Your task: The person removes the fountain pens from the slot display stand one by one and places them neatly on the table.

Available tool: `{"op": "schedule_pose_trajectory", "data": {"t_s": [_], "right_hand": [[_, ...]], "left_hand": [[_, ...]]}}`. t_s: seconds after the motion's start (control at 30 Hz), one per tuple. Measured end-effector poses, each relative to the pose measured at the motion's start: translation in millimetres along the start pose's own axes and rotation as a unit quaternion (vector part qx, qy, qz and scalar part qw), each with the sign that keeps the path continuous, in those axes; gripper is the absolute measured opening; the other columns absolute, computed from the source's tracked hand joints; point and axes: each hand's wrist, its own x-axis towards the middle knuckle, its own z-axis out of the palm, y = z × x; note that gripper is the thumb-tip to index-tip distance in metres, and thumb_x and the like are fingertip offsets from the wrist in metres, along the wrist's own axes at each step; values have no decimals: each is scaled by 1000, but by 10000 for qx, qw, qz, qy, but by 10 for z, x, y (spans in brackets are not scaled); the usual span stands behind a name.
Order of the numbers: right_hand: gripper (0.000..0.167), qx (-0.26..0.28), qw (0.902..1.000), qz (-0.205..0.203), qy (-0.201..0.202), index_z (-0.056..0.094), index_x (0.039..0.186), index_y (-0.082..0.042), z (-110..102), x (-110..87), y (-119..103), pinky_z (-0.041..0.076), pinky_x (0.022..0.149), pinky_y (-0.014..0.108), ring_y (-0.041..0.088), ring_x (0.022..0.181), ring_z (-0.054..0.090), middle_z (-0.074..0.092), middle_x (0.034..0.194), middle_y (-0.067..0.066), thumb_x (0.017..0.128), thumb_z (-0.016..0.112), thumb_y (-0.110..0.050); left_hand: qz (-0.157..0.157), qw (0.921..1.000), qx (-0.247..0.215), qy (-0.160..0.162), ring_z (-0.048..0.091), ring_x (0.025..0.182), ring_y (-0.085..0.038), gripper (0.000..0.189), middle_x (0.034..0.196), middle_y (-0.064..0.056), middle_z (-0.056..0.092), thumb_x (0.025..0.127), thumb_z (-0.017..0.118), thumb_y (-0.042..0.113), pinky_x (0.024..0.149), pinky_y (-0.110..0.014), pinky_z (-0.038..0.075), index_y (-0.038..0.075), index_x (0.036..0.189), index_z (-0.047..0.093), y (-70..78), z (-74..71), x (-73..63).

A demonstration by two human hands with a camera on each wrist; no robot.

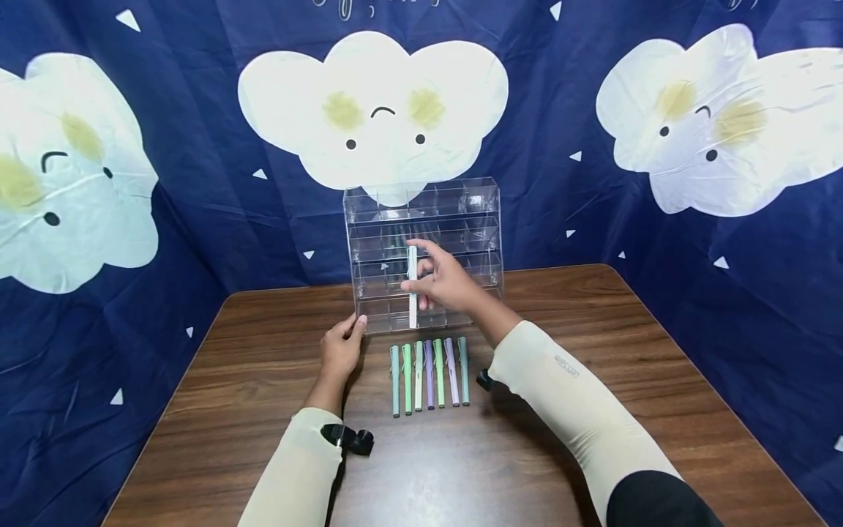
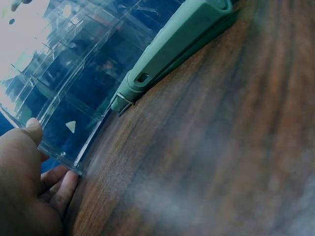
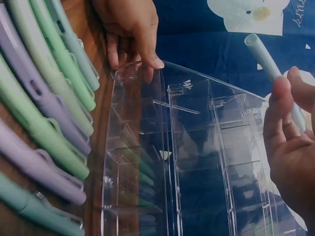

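My right hand (image 1: 444, 282) pinches a pale, whitish-blue pen (image 1: 413, 311) between thumb and fingers, upright in front of the clear organizer rack (image 1: 487, 238). In the right wrist view one end of this pen (image 3: 265, 58) sticks out past the fingers, above the rack's tiers. My left hand (image 1: 340, 351) holds the rack at its lower left corner, thumb on the front and the other fingers round the side, low by the tabletop. Several pens (image 1: 429, 375) in blue-green, green and purple lie side by side before the rack.
The rack stands on a brown wooden table (image 1: 263, 351), its tiers divided into small compartments. Behind it hangs a dark blue cloth (image 1: 540, 190) with white clouds. A teal pen (image 2: 167, 49) lies close to the rack's base in the left wrist view.
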Motion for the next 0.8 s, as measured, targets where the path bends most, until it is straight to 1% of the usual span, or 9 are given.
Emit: {"op": "schedule_pose_trajectory", "data": {"t_s": [0.1,0.17,0.27,0.43,0.53,0.67,0.8], "right_hand": [[87,95,9998,183,5,31,171,-24,-32,-118,25,58,51,33,21,57,67,57,90,9,100,77,-1],[86,205,9994,279,51,31,171,-21,-62,-192,50,58,52,33,23,58,68,57,91,9,100,75,2],[84,352,9988,342,46,29,170,-17,-123,-299,85,60,53,31,23,60,67,59,91,10,101,72,6],[81,517,9972,520,-154,26,171,-14,-226,-460,141,61,55,31,19,62,67,62,93,9,103,66,9],[79,515,9961,648,-307,26,170,-14,-289,-553,189,61,55,31,20,63,68,63,94,10,104,65,7],[78,237,9962,724,-432,28,168,-11,-363,-677,273,59,52,31,22,63,68,64,91,9,103,68,5],[76,-147,9959,785,-425,34,164,-8,-419,-791,366,54,47,30,21,59,67,64,85,6,100,73,3]], "left_hand": [[-31,10000,2,-13,63,142,-43,48,140,-21,74,109,68,43,123,-57,46,15,148,69,1,-2,-5],[-66,10000,-10,-40,63,142,-43,49,140,-20,74,109,67,44,123,-57,46,16,148,69,5,-2,-8],[-66,10000,-15,-64,63,143,-42,50,141,-19,74,108,67,46,123,-56,46,17,148,69,12,-1,-3],[-20,10000,13,-14,64,142,-41,49,138,-18,75,108,67,46,123,-56,46,17,147,70,1,-1,11],[-5,10000,34,11,64,141,-41,48,136,-19,76,109,67,45,122,-56,47,17,147,70,-3,-6,8],[-24,10000,27,15,64,140,-42,47,135,-19,77,108,68,45,122,-57,47,17,147,71,5,-13,-4],[-46,10000,25,-4,64,141,-42,48,136,-19,76,108,67,45,122,-57,47,18,147,70,9,-8,0]]}}
